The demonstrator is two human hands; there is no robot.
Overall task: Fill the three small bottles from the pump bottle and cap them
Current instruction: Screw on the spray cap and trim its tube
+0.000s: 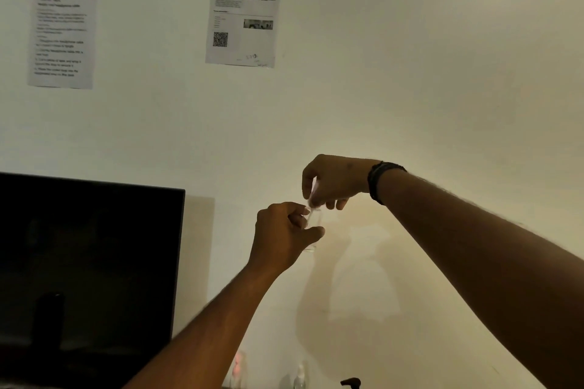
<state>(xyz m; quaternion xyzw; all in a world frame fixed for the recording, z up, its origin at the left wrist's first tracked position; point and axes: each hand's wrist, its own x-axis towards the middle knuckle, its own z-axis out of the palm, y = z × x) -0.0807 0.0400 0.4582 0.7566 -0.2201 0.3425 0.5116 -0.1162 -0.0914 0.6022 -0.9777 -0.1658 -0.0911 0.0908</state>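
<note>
Far left of the grip stands a dark monitor, with printed sheets taped to the wall above it; none of that bears on the work. The left hand is raised in front of the wall, its fingers curled round a small clear bottle, thumb across the front, so the bottle sits upright with its base showing just below the thumb. Right above that hold, the right hand comes down from over the top, its fingertips pinched on something small and pale at the bottle's mouth, most likely the cap, though blur keeps me from being sure. A dark band circles the right wrist. The main risk, as I judge it, is that the cap goes on crooked: both hands work in mid-air with nothing beneath to steady them, and a tilted start could cross the thread or let the cap slip out of the pinch and fall. A hard squeeze from the left hand could also push liquid out of the mouth, if the bottle is filled. Well below the grip, at the bottom edge, the black pump head and blurred shapes of other bottles show faintly.
</note>
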